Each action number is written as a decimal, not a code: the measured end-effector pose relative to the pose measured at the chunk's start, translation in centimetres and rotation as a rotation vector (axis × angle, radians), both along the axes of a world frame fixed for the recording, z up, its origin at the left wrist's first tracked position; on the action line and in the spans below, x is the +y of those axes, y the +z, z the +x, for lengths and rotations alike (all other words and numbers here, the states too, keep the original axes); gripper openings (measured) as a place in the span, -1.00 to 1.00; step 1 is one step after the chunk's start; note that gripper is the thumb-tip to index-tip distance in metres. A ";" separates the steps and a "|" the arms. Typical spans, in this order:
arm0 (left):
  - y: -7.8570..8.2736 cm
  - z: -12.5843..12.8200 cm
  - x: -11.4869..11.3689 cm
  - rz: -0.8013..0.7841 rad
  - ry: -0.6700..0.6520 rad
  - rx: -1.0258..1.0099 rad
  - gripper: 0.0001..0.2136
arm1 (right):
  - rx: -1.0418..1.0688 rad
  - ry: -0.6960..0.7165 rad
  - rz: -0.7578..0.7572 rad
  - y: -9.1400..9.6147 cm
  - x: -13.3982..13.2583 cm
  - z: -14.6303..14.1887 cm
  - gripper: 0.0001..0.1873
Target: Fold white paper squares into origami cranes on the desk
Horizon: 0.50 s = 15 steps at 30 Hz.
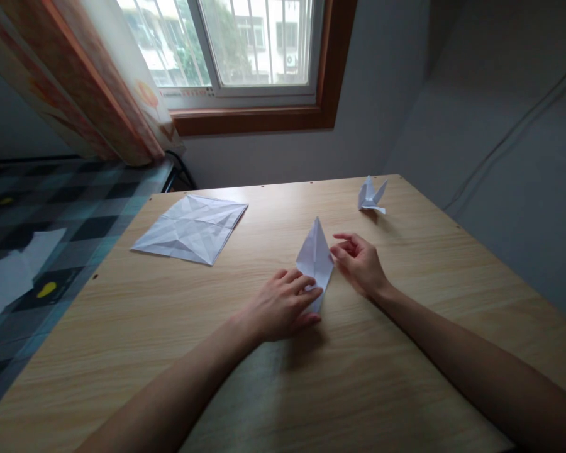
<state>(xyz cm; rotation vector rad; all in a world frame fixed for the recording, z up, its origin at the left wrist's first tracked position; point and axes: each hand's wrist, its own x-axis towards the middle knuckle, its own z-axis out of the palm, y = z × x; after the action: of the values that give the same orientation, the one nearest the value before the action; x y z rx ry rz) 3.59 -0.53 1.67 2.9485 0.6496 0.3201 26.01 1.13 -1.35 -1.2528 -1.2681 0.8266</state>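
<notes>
A white paper folded into a narrow kite shape (315, 251) lies on the wooden table in front of me, its sharp tip pointing away. A crease runs down its middle. My left hand (290, 302) rests over the near part of the paper with its fingers spread, hiding some of the lower end. At the right corner of the kite shape is my right hand (358, 261). Its fingers are loosely bent, with a gap between thumb and forefinger. The fingertips are at the paper's edge, and whether they touch it is hard to see.
A creased square sheet (193, 228) lies flat at the table's back left. Near the back right corner stands a folded paper crane (370, 196). Loose white paper (16, 274) lies on the checked cloth (87, 228) left of the table (170, 333). Behind is a window.
</notes>
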 end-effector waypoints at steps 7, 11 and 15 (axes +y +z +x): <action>-1.1 -0.5 1.0 0.058 0.395 -0.414 -0.69 | -0.357 0.121 0.018 0.1 -0.2 0.1 -0.76; -1.6 -0.9 2.3 0.006 0.582 -0.376 -0.57 | -0.373 0.146 0.033 0.1 -0.2 0.0 -0.65; -1.6 -0.9 2.6 -0.012 0.580 -0.279 -0.70 | -0.405 0.165 0.065 0.0 -0.1 -0.1 -0.58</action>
<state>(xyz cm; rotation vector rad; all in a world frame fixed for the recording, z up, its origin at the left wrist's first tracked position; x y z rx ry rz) 2.65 2.11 0.06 2.5638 1.4342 0.7486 25.94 1.01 -1.34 -1.3164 -1.7279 0.6587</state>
